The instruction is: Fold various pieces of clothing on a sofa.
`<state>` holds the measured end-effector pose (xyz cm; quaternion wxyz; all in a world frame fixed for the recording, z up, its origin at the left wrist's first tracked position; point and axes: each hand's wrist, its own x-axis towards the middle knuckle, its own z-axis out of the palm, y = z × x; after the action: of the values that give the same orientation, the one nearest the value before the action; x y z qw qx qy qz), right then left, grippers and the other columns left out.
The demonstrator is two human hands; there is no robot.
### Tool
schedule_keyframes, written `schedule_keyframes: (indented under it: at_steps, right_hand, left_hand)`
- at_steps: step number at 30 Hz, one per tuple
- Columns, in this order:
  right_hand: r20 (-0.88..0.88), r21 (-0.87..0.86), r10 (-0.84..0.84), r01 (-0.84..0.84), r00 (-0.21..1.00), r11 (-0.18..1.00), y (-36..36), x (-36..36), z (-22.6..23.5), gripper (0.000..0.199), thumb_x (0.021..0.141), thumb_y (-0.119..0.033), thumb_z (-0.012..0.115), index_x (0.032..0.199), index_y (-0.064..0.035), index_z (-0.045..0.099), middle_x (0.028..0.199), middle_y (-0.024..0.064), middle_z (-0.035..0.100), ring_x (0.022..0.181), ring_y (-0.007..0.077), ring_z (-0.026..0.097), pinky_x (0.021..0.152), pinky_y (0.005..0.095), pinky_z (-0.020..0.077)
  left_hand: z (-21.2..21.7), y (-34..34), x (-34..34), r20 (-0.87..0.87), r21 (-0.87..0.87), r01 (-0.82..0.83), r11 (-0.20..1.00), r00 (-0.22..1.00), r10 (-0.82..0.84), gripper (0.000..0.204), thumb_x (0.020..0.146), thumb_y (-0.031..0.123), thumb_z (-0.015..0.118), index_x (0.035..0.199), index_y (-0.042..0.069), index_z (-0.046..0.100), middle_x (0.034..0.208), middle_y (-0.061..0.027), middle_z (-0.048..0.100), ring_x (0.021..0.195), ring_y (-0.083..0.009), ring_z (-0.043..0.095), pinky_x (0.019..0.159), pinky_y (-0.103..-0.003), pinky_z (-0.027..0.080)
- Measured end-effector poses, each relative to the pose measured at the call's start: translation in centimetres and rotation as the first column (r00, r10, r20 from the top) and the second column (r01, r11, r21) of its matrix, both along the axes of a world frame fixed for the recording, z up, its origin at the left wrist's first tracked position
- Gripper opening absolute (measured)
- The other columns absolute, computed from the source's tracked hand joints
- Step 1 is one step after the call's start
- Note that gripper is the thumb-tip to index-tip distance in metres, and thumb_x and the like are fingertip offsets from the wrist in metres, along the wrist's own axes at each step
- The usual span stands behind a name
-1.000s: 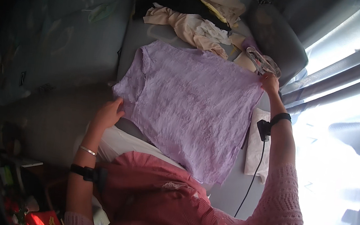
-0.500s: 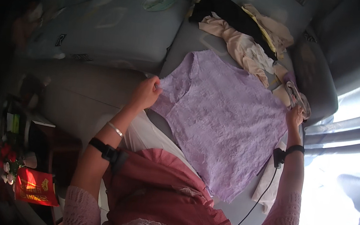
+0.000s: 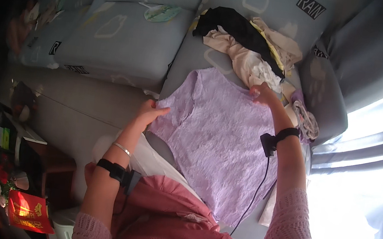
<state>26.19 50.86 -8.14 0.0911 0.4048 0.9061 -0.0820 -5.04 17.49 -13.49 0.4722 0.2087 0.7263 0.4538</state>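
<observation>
A lavender textured short-sleeved top (image 3: 218,137) lies spread over the sofa seat in front of me. At its left sleeve, my left hand (image 3: 148,114) is closed, with the sleeve edge between thumb and fingers. My right hand (image 3: 266,95) reaches across the right part of the top to its far edge. Its fingers point left and look apart, a little blurred, with nothing visible in them. Just beyond that hand lies a heap of beige garments (image 3: 238,53) and a black garment (image 3: 229,24).
A clear-and-purple bundle (image 3: 306,121) rests by the grey sofa armrest (image 3: 324,88). A green fan-shaped item (image 3: 162,13) lies on the sofa to the left. White cloth (image 3: 149,155) is near my lap. At lower left are a red bag (image 3: 29,212) and flowers (image 3: 0,175).
My right hand has left the right side of the top, moving left and away from me to its far edge. My left hand remains at the sleeve. The view has shifted slightly.
</observation>
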Motion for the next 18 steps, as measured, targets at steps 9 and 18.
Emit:
schedule_keyframes:
  at_steps: [9,18]
  right_hand:
    - [-0.011,0.251,0.003,0.000,1.000,0.968,2.6,-1.2,-0.6,0.030,0.070,-0.018,0.075,0.098,-0.0152,0.063,0.092,0.0119,0.068,0.094,0.0327,0.065,0.075,0.0434,0.0501]
    - [0.115,0.447,0.004,-0.055,0.993,0.893,1.3,-6.8,-2.0,0.010,0.084,-0.015,0.059,0.093,-0.0167,0.062,0.105,0.0092,0.066,0.096,0.0307,0.065,0.079,0.0449,0.0512]
  left_hand:
    - [-1.9,0.2,0.0,-0.216,0.046,-0.037,0.998,0.975,0.047,0.056,0.065,0.020,0.085,0.108,-0.004,0.059,0.102,-0.0151,0.067,0.092,-0.0247,0.064,0.081,-0.036,0.050]
    - [-1.5,0.9,0.8,-0.380,0.038,-0.137,0.990,0.914,0.142,0.051,0.077,0.045,0.076,0.093,-0.002,0.062,0.088,-0.0116,0.064,0.083,-0.0207,0.059,0.072,-0.036,0.047]
